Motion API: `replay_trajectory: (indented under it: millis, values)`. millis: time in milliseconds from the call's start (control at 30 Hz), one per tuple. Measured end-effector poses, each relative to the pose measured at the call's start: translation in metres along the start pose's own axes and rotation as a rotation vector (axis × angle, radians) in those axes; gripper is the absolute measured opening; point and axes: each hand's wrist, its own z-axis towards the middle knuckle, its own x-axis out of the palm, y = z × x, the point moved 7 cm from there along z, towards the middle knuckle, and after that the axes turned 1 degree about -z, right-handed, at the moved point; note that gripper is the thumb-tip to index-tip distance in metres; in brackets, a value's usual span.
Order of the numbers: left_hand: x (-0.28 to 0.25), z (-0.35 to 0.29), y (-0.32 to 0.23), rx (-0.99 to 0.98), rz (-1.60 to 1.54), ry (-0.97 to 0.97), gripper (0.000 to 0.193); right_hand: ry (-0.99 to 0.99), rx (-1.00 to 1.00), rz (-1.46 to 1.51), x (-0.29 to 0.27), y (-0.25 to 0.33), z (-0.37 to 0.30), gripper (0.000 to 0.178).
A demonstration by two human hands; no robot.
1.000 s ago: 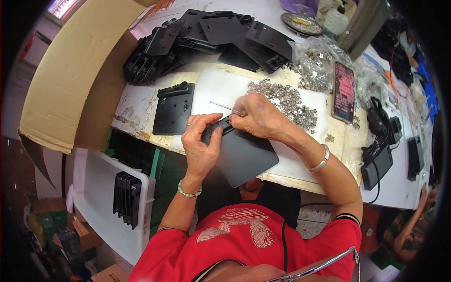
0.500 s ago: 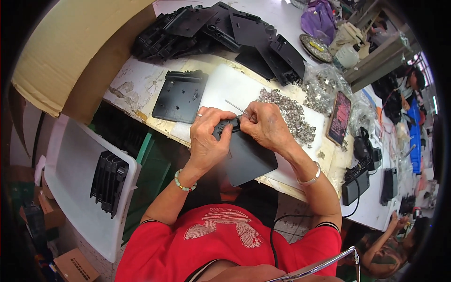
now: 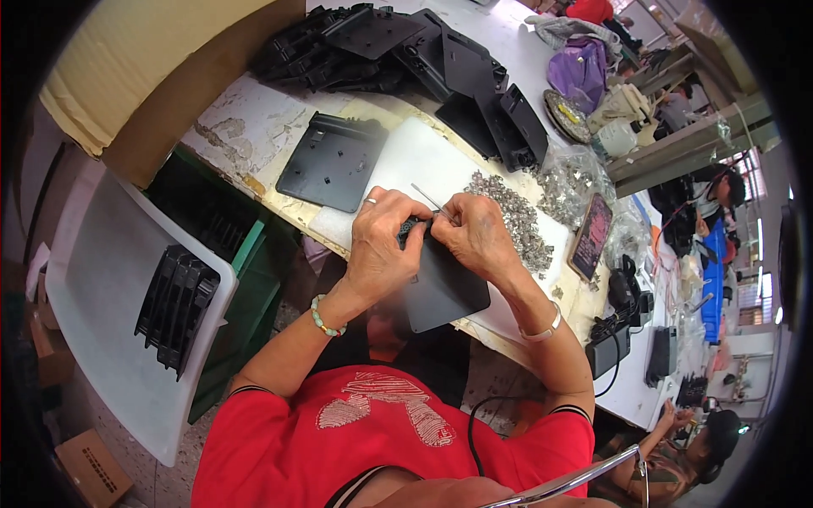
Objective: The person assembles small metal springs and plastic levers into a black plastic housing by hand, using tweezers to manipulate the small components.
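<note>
A flat black plastic panel (image 3: 449, 292) is tilted at the table edge, its upper end between my hands. My left hand (image 3: 383, 245) grips that end, thumb and fingers closed around a dark, perforated corner. My right hand (image 3: 478, 237) is pinched at the same end, on a thin metal rod-like tool (image 3: 429, 198) pointing up and left. The tool's working end and any small part under my fingertips are hidden. Beyond my right hand, small metal clips (image 3: 521, 218) lie heaped on a white foam sheet (image 3: 406, 161). A similar black panel (image 3: 332, 161) lies left of the sheet.
Black plastic parts (image 3: 406, 46) are piled at the back. Right of the clips are a phone (image 3: 590, 237), plastic bags (image 3: 576, 178) and a black adapter (image 3: 607, 349) with cable. On the left stand a cardboard box (image 3: 161, 59) and a white bin (image 3: 110, 296) holding black parts.
The whole view has shifted slightly, moving the table and bin in the picture. Both hands keep the same grip on the panel, and the tool still points up and left.
</note>
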Motion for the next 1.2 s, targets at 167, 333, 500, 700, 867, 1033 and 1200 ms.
replay_trajectory:
  millis: [167,333,500,700,867,1033,1200]
  values:
    - [0.000,0.001,0.000,0.006,-0.016,-0.010,0.016,0.119,0.024,0.057,0.001,-0.008,0.006,0.020]
    - [0.001,0.000,0.001,-0.006,-0.002,0.003,0.016,0.255,0.313,0.253,0.003,-0.016,0.006,0.025]
    - [-0.001,-0.002,0.006,-0.006,-0.006,-0.005,0.016,0.284,0.335,0.221,0.008,-0.009,0.001,0.025]
    - [0.002,0.000,0.001,0.009,-0.032,0.000,0.013,-0.137,-0.047,-0.198,0.007,0.011,-0.018,0.015]
    - [0.001,-0.001,0.002,0.013,-0.016,-0.001,0.013,-0.089,-0.091,-0.203,0.008,0.009,-0.010,0.016]
    - [0.000,-0.001,0.001,0.008,-0.015,-0.020,0.014,-0.073,-0.185,-0.001,-0.002,0.009,-0.007,0.014]
    - [0.000,-0.001,0.001,0.016,-0.025,-0.004,0.015,-0.045,-0.154,-0.032,0.003,0.008,-0.007,0.013]
